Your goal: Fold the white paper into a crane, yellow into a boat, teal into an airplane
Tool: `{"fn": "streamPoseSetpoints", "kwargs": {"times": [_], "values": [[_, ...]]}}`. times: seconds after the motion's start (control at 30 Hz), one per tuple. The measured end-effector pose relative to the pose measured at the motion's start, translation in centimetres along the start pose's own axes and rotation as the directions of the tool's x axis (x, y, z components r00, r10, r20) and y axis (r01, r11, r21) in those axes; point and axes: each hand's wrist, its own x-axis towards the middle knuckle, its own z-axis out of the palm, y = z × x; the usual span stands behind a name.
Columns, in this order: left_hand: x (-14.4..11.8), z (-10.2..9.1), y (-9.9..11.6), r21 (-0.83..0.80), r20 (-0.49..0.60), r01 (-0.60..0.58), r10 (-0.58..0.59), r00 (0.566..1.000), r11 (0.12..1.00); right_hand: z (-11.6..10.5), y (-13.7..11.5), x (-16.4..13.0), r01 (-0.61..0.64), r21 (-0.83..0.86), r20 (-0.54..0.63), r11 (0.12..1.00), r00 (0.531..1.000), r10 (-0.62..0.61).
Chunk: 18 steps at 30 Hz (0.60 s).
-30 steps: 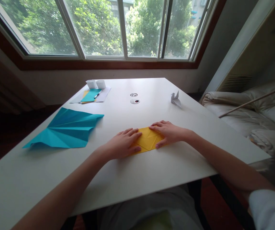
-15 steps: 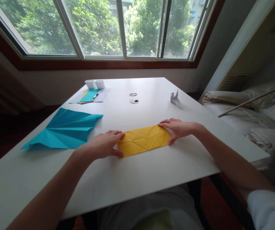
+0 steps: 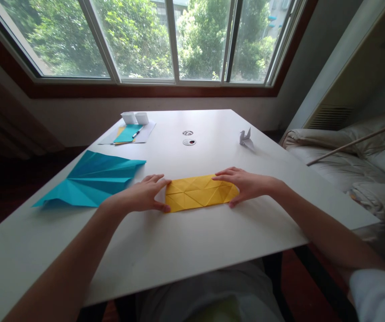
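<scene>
We see the yellow paper (image 3: 199, 193) lying flat on the white tabletop (image 3: 192, 241), a long creased strip running crosswise in front of us, and everything else we place from it. Our left hand (image 3: 141, 197) sits at the strip's left end, fingers spread over the tabletop just past the far corner and the thumb pinching the near left corner. Our right hand (image 3: 246, 184) covers the right end, fingers laid along the far edge and thumb hooked at the near right corner. So both hands grasp the paper by its ends, one on each side, with the bare creased middle showing between them. The folds mark out triangles across that middle.

Left of the yellow paper, just beyond our left hand, lies a big blue folded sheet (image 3: 93, 181), pleated like a fan and flat on the tabletop, apart from the strip. Farther back and to the left, a small stack of papers (image 3: 130, 133) with a pen (image 3: 136, 133) on top rests near the far edge, and two little white boxes (image 3: 135, 118) stand right behind it. Straight beyond the yellow paper, two round cable holes (image 3: 188, 137) sit in the tabletop. Back and to the right, a white paper crane (image 3: 246, 138) stands, well apart from our right hand.
</scene>
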Motion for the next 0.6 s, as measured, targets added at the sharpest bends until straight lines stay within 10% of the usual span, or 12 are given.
{"fn": "streamPoseSetpoints", "kwargs": {"times": [0.33, 0.6], "values": [[0.5, 0.4, -1.4, -0.047, 0.02, 0.03, -0.029, 0.999, 0.998, -0.4, -1.3, 0.6, 0.182, 0.002, -0.099, 0.983, 0.978, -0.181], [1.2, -0.1, -2.1, -0.079, -0.222, 0.093, -0.109, 0.969, 0.993, -0.8, -2.3, 0.5, 0.023, 0.224, -0.389, 0.974, 0.919, 0.068]]}}
